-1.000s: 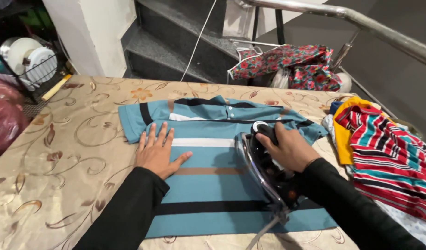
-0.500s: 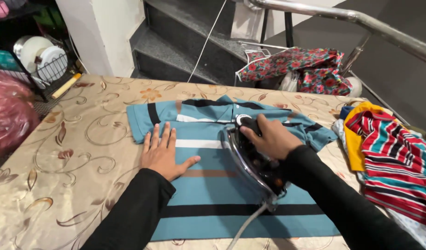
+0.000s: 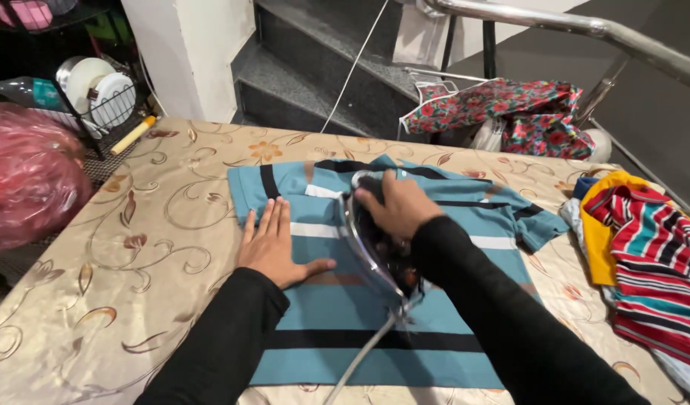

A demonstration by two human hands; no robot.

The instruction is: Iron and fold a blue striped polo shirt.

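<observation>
Beige tablecloth (image 3: 120, 247): right hand (image 3: 397, 204) grips iron (image 3: 371, 240) (nose away), left hand (image 3: 273, 247) flat on shirt (image 3: 345, 315).

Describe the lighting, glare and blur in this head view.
Head view: even indoor light; the right hand and iron cast a soft shadow on the shirt; glare streaks the iron's chrome edge and the railing; sleeves nearest the camera look slightly soft.
</observation>
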